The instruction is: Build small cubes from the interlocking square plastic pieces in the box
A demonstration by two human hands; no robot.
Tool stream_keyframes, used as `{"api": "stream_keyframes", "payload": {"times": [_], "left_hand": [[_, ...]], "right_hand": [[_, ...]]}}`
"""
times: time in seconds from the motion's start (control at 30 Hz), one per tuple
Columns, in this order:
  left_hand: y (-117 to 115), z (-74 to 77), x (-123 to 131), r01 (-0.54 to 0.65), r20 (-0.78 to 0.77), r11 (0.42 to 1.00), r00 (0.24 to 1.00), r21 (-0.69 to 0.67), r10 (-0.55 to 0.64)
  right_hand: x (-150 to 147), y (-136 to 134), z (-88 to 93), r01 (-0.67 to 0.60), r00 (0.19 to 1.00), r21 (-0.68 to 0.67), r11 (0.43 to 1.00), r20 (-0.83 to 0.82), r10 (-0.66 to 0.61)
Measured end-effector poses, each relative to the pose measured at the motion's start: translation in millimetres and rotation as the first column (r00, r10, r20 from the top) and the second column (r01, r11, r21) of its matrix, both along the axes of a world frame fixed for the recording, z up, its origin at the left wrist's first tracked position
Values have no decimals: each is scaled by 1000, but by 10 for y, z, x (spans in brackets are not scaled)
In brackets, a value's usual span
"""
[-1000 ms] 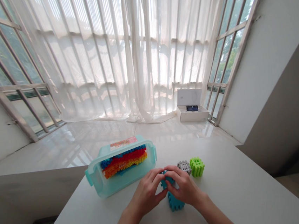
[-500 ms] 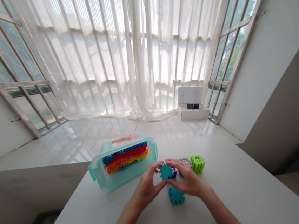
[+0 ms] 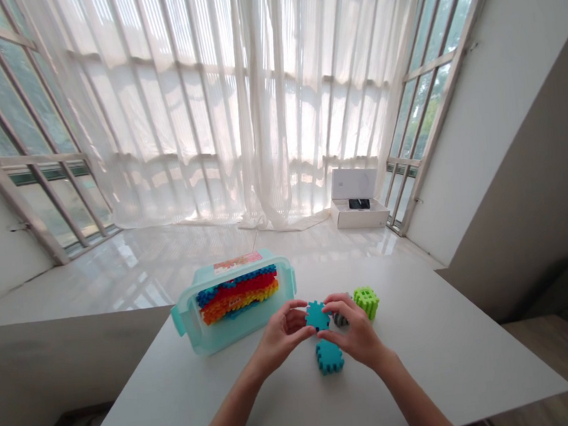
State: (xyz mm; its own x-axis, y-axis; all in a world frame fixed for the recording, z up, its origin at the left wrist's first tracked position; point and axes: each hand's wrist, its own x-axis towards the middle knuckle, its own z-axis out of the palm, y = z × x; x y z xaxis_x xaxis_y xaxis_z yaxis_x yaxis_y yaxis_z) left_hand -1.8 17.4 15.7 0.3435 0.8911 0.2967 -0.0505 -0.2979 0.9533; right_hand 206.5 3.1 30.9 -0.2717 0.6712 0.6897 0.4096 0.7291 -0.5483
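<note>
Teeth (image 3: pixel 315 303) rim the flat, squarish teal plastic tile (image 3: pixel 317 317) that I watch the left hand (image 3: pixel 281 334) and right hand (image 3: pixel 359 329) pinch between them above the smooth white table (image 3: pixel 429 360), near the translucent aqua plastic tub (image 3: pixel 236 338) whose pink rectangular label (image 3: pixel 238 262) is too small for me to read.

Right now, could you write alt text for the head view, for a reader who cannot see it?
Left hand and right hand hold a teal toothed piece over a white table. Nearby are a teal block, a green block, a partly hidden gray block and a tub of colorful pieces.
</note>
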Motion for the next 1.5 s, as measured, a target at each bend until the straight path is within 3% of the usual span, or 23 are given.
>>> {"api": "stream_keyframes", "payload": {"times": [0.07, 0.17, 0.37, 0.53, 0.7, 1.13, 1.5], "left_hand": [[-12, 35, 6, 64, 39, 994, 997, -92, -61], [-41, 85, 18, 90, 27, 991, 996, -98, -88], [-86, 85, 96, 157, -124, 987, 980, 20, -154], [-83, 48, 72, 46, -234, 976, 972, 212, 5], [-97, 63, -19, 183, -393, 924, 919, 336, -39], [-94, -25, -42, 274, -513, 917, 854, 292, -91], [-168, 59, -11, 272, -664, 942, 744, 198, -75]], "right_hand": [[13, -49, -10, 17, 1000, 7, 1000, 17, -17], [78, -123, -11, 2, 997, -13, 1000, 78, -1], [217, -211, -36, -79, 981, -108, 991, 170, 96], [307, -248, -229, -10, 999, -182, 983, 41, 18], [275, -292, -400, 26, 999, -236, 971, 31, -19], [197, -332, -474, 2, 998, -277, 961, 56, 14], [244, -363, -542, -87, 994, -400, 912, 26, 107]]}}
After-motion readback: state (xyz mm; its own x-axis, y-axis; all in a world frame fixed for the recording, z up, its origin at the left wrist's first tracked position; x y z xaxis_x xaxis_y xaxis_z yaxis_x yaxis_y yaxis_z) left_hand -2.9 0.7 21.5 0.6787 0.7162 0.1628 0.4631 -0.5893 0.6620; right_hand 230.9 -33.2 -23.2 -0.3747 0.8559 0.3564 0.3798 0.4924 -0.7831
